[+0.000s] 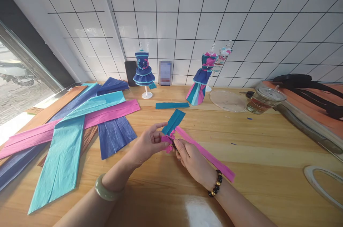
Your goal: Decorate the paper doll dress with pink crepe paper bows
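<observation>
My left hand [148,144] pinches a small bunch of gathered pink crepe paper [167,139] over the wooden table [254,155]. My right hand [190,160] closes on the same bunch from the right. A long pink strip [206,154] runs from the bunch toward the lower right, passing behind my right hand. A teal strip [173,121] sticks up and away from the bunch. A green bangle sits on my left wrist and a dark bead bracelet on my right.
Wide crepe strips in light blue [66,148], pink [107,114] and dark blue [115,134] lie at left. A teal strip [172,105], two small mannequins with paper dresses [144,71] [200,84], a clear lid [227,100] and a plastic cup [264,99] stand behind.
</observation>
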Demonstrator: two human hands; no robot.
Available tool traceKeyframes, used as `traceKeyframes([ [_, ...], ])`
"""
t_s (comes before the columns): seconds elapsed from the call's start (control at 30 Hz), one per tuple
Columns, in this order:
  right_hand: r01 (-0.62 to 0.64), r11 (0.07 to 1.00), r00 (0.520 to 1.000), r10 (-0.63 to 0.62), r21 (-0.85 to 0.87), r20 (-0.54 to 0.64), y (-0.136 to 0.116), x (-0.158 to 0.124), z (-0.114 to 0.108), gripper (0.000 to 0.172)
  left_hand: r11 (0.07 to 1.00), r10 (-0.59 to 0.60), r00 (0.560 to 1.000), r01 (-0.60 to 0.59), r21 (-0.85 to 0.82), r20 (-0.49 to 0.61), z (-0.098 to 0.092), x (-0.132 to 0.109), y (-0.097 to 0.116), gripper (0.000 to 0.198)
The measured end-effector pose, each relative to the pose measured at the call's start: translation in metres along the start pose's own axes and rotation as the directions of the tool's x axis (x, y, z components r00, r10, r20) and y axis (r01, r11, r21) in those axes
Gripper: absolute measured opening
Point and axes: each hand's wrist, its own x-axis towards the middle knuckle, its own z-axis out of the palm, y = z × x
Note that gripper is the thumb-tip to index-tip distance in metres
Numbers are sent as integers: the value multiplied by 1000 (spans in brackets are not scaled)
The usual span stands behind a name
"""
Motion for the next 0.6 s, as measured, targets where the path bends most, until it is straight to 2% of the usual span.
traceKeyframes([
  [0.6,8,1000,1000,-8,18,11,0,1,0,43,999,20,1000,-19,46,-23,-5,1,-1,60],
])
